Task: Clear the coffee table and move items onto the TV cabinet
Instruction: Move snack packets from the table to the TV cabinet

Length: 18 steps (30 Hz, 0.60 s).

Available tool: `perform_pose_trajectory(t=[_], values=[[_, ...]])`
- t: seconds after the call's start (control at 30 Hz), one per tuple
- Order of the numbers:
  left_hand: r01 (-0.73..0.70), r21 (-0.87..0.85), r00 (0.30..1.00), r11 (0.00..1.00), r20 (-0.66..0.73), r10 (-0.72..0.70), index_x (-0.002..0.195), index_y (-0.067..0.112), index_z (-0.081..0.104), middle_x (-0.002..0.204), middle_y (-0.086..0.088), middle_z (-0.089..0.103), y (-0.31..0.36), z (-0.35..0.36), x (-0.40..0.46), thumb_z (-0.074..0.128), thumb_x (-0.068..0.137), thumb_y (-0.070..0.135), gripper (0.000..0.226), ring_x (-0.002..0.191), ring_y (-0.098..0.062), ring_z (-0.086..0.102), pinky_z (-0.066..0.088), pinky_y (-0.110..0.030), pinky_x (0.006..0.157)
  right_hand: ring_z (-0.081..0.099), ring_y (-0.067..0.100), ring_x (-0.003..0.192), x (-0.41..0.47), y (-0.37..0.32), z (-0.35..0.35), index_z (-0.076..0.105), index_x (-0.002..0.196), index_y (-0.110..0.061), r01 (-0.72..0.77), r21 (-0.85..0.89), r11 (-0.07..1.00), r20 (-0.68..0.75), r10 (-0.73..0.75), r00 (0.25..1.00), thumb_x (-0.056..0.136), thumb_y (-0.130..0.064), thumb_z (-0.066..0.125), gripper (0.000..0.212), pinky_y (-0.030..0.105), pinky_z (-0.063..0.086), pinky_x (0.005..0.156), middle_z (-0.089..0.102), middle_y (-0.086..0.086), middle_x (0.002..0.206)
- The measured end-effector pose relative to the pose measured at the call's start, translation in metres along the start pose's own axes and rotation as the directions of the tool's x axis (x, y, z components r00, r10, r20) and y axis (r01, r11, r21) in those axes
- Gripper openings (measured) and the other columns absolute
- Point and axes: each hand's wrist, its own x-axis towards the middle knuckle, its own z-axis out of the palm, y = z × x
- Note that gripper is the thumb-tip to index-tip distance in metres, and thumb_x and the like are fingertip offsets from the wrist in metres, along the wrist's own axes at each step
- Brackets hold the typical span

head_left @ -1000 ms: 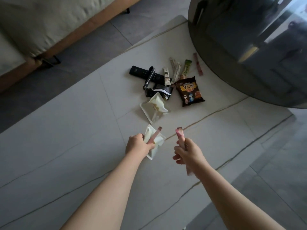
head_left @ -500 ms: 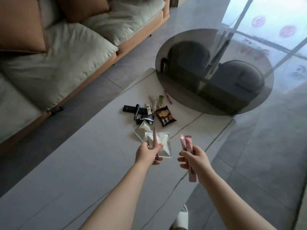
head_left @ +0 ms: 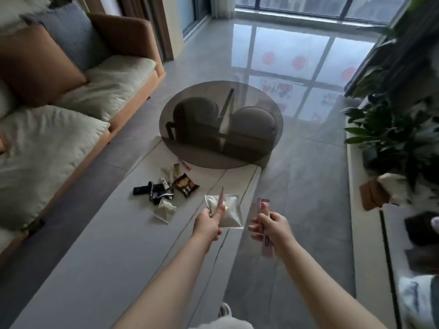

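My left hand (head_left: 207, 224) grips a white pouch (head_left: 229, 211) and a thin pink stick sachet (head_left: 221, 198), raised above the right edge of the pale stone coffee table (head_left: 102, 245). My right hand (head_left: 270, 227) holds pink stick sachets (head_left: 263, 206) upright over the floor beside the table. Left on the table are a black remote (head_left: 142, 189), a dark snack bag (head_left: 186, 185), a second white pouch (head_left: 164, 210), a black wrapper (head_left: 162, 194) and several stick sachets (head_left: 169, 173).
A round smoked-glass tabletop (head_left: 221, 124) overlaps the table's far end. A sofa with cream cushions (head_left: 47, 138) runs along the left. On the right is a low white surface (head_left: 370, 233) with potted plants (head_left: 394, 119) and blurred objects. Glossy grey floor (head_left: 304, 198) lies between.
The view has lifted and pulled back from the table, bringing the room into sight. Both hands have risen and shifted right with their packets, away from the pile on the table.
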Motion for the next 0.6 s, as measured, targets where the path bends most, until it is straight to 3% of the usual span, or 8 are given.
perform_pose_trajectory(t=[0.27, 0.47, 0.6], values=[[-0.093, 0.087, 0.99, 0.992, 0.112, 0.083, 0.089, 0.011, 0.055, 0.067, -0.004, 0.055, 0.013, 0.08, -0.064, 0.055, 0.091, 0.041, 0.03, 0.048, -0.017, 0.047, 0.033, -0.022, 0.043, 0.066, 0.017, 0.044, -0.072, -0.005, -0.097, 0.051, 0.085, 0.001, 0.016, 0.131, 0.991, -0.074, -0.007, 0.997, 0.091, 0.006, 0.044, 0.01, 0.026, 0.05, 0.037, 0.06, 0.016, 0.077], [-0.176, 0.119, 0.965, 0.977, 0.215, 0.148, 0.078, 0.013, 0.052, 0.063, -0.01, 0.054, 0.014, 0.15, -0.128, 0.057, 0.091, 0.038, 0.029, 0.043, -0.019, 0.045, 0.033, -0.023, 0.041, 0.064, 0.013, 0.046, -0.13, 0.008, -0.185, 0.053, 0.084, 0.001, 0.067, 0.172, 0.983, -0.219, -0.029, 0.975, 0.088, 0.007, 0.042, 0.013, 0.021, 0.047, 0.039, 0.062, 0.013, 0.075], [-0.228, 0.109, 0.932, 0.967, 0.312, 0.185, 0.079, 0.009, 0.048, 0.056, -0.009, 0.049, 0.016, 0.195, -0.167, 0.054, 0.094, 0.031, 0.027, 0.032, -0.013, 0.042, 0.027, -0.015, 0.031, 0.063, 0.016, 0.053, -0.163, 0.022, -0.238, 0.055, 0.082, 0.0, 0.096, 0.213, 0.972, -0.312, -0.025, 0.95, 0.089, 0.007, 0.042, 0.016, 0.023, 0.049, 0.043, 0.062, 0.013, 0.074]])
